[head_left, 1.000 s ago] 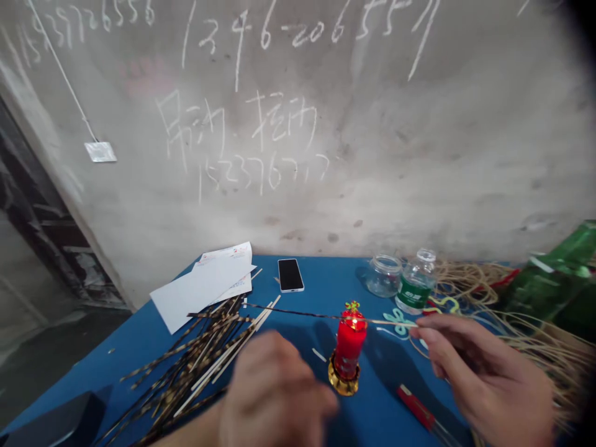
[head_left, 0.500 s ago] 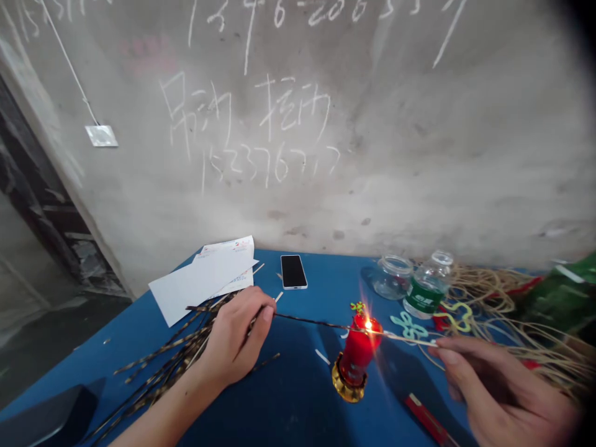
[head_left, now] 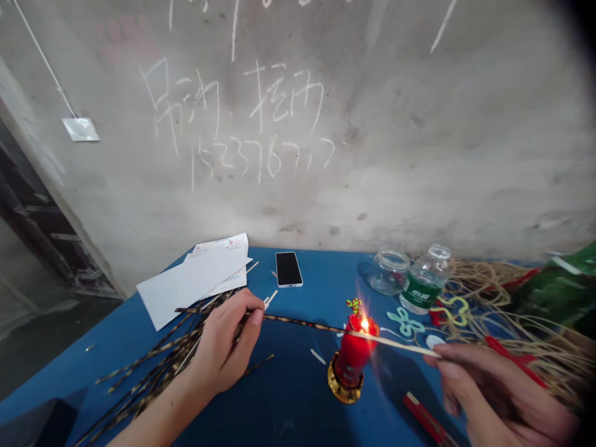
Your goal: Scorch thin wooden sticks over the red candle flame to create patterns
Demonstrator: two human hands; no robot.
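Observation:
A thin strip, dark and banded on its left part and pale on its right, stretches between my hands. My left hand pinches its dark end between thumb and fingers. The pale end is held between the thumb and fingers of my right hand. Near its middle the strip crosses close to the flame of a lit red candle in a gold holder; I cannot tell whether it touches the wax. Below my left forearm and wrist lies a bundle of similar dark-banded strips.
White papers and a phone lie at the back. An open glass jar, a water bottle, teal and yellow knotted shapes and coiled tan cords fill the right. A red bar-shaped object lies before the candle.
The view has shifted a little, moving the table scene left. The strip's pale part looks broader over the flame, and my right hand is slightly farther from the candle. Both hands keep their pinch.

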